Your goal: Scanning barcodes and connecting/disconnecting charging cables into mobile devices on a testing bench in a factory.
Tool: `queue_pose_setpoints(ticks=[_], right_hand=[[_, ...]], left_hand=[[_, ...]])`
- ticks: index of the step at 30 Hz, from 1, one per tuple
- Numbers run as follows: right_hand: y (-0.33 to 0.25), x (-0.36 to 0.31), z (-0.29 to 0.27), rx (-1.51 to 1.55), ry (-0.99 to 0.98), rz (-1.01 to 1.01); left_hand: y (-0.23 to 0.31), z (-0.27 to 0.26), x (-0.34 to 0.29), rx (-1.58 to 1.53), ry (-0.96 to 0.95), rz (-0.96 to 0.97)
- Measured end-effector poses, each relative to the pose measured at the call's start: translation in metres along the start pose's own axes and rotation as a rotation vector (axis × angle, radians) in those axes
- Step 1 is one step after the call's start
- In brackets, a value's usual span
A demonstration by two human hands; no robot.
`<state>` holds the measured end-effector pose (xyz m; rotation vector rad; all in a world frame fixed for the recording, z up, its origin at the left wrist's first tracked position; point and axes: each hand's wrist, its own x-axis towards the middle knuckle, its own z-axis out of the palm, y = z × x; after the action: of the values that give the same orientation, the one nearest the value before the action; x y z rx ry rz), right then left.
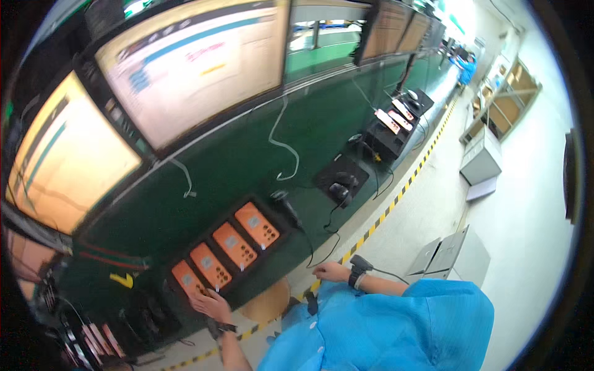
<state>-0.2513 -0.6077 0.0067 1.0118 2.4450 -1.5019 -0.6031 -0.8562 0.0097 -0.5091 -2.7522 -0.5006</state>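
Note:
On a dark mat at the near edge of the green bench, several orange phones lie side by side, backs up, with dark camera lenses and a pale square label. My left hand (210, 305) is at the lower end of the leftmost orange phone (184, 276), fingers closed over its lens end and covering part of it. To its right lie a second phone (207, 263), a third (234, 242) and the rightmost one (255, 222). My right hand (332, 271) hovers in front of my body, off the bench, with loose fingers and nothing visible in them.
A black handheld scanner (286, 207) lies right of the phones, its cable hanging over the edge. Farther right are a mouse pad (325, 175) and a black box (385, 142) bearing pale phones. Monitors (198, 68) line the back. Grey boxes (455, 256) stand behind the aisle.

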Motion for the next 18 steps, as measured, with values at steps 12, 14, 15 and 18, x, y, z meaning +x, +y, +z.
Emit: queue_pose_setpoints(ticks=[12,14,15,18], right_hand=[[0.228,-0.137,-0.125,0.078,0.149,0.311],[0.267,-0.171,-0.168,0.134,0.301,0.419],[0.280,-0.190,-0.177,0.223,0.372,0.449],[0.319,-0.238,-0.217,0.452,0.611,0.560]], left_hand=[[0.343,0.020,-0.252,-0.588,-1.292,0.620],[0.394,0.029,-0.277,-0.511,-1.474,0.731],[0.409,0.029,-0.288,-0.463,-1.515,0.781],[0.472,0.035,-0.308,-0.405,-1.586,0.945]])
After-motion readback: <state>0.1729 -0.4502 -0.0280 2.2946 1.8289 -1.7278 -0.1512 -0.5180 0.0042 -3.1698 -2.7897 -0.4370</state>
